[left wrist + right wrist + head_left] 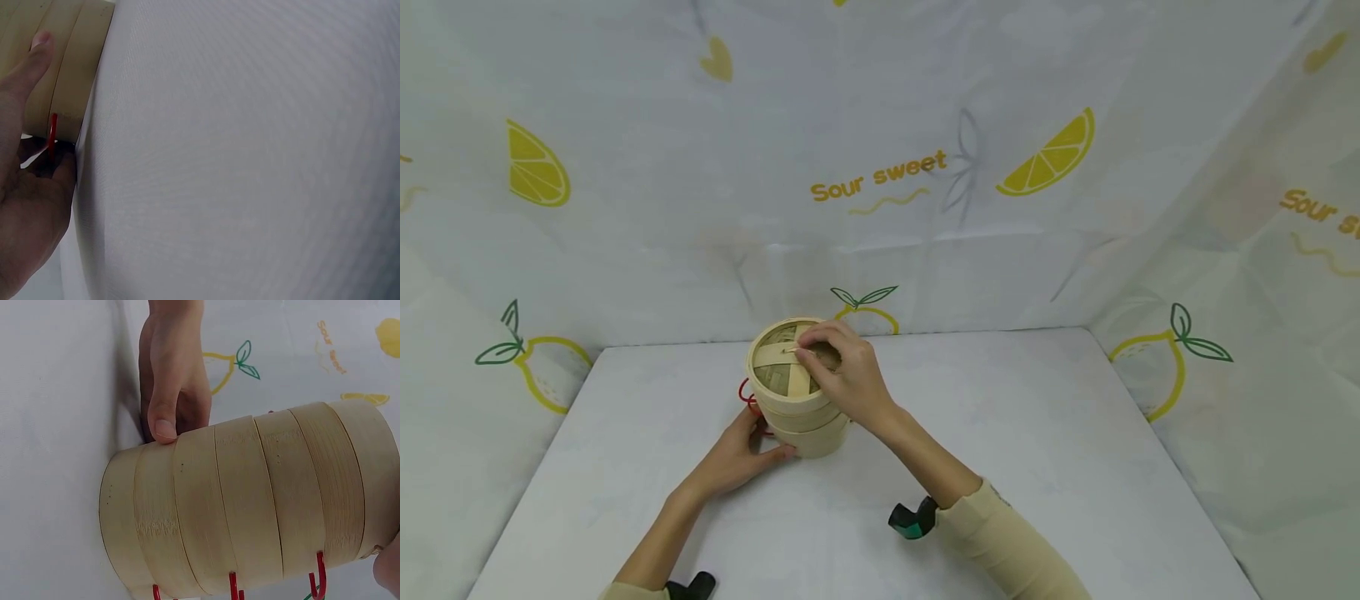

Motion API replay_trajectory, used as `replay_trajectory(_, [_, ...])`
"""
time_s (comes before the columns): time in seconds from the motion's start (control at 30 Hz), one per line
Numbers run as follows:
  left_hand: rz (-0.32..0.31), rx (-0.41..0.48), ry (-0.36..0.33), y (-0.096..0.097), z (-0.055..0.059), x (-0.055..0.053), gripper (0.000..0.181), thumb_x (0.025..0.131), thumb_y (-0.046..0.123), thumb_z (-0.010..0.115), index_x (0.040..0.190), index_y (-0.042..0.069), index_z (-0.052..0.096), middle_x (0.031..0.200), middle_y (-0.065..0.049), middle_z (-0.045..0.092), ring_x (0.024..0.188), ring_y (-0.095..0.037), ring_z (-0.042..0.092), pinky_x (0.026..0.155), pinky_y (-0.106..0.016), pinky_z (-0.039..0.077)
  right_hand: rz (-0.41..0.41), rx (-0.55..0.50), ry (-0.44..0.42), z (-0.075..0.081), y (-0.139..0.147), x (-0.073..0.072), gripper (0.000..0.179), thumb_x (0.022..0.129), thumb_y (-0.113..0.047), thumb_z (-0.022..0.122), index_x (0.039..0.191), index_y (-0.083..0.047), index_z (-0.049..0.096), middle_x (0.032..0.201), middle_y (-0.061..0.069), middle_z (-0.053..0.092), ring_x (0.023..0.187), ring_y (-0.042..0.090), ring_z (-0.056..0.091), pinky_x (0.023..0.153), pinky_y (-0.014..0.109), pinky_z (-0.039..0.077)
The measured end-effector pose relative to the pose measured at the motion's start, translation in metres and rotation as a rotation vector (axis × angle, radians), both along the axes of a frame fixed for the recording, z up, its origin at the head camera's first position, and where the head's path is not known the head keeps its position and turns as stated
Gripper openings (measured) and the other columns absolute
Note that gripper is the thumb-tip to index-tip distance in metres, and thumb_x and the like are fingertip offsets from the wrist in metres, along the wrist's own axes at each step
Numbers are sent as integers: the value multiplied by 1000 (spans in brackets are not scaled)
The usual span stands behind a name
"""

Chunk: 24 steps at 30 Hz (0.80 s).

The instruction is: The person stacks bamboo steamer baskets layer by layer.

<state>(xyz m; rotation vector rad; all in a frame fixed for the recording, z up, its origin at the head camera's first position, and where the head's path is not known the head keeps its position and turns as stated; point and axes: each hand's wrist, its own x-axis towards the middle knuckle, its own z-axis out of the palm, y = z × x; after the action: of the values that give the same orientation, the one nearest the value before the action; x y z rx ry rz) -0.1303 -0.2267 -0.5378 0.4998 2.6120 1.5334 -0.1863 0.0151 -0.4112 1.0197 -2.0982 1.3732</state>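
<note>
A round bamboo steamer (811, 440) of stacked tiers stands upright on the white table, its woven lid (771, 377) on top. My left hand (730, 460) grips the steamer low on its left side. In the left wrist view its thumb lies against the bamboo wall (78, 69), its fingers near a red loop (53, 131). With thumb and fingertips, my right hand (856, 375) pinches the small loop at the lid's centre. Several tiers (200, 494) and red loops (234, 586) show side-on in the right wrist view. The inside of the steamer is hidden.
The white tabletop (1037, 433) spreads around the steamer. Behind and at the sides hangs a pale curtain (715, 167) printed with lemons and lettering. Black wrist mounts (914, 520) sit by both forearms.
</note>
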Motion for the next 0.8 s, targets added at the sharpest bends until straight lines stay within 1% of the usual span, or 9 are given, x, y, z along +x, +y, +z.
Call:
replay_trajectory(0.2, [5, -1, -2, 0, 1, 0, 82, 94, 31, 88, 160, 17, 42, 148, -3, 60, 128, -8, 59, 113, -13, 46, 39, -76, -14, -3, 3, -2, 15, 96, -4, 82, 110, 1, 76, 115, 15, 78, 120, 30, 73, 113, 33, 58])
replay_trajectory(0.27, [10, -6, -2, 0, 1, 0, 83, 94, 32, 88, 160, 16, 42, 148, -4, 61, 127, -8, 59, 112, -13, 46, 54, -94, -3, -4, 4, -3, 15, 96, -2, 81, 109, 1, 76, 115, 16, 78, 120, 31, 73, 113, 34, 58])
replay_trajectory(0.4, [12, -11, -2, 0, 1, 1, 83, 94, 32, 88, 160, 16, 42, 147, -3, 60, 127, -8, 59, 112, -13, 46, 74, -124, 11, -3, 8, -1, 14, 96, 0, 80, 109, 1, 76, 114, 16, 78, 117, 31, 74, 109, 33, 60])
replay_trajectory(0.6, [12, -9, -2, 1, 1, 1, 79, 93, 31, 89, 157, 16, 45, 143, -3, 62, 123, -9, 60, 111, -17, 50, 64, -132, 9, 1, 20, 5, 12, 96, 1, 79, 108, 0, 76, 113, 16, 77, 112, 29, 74, 102, 32, 61])
replay_trajectory(0.8, [31, -16, -9, 0, 0, 1, 79, 93, 32, 89, 156, 15, 45, 142, -4, 63, 123, -10, 61, 111, -19, 51, 50, -138, 20, 0, 36, 11, 12, 95, 4, 79, 106, 0, 76, 111, 15, 77, 112, 31, 73, 108, 32, 59])
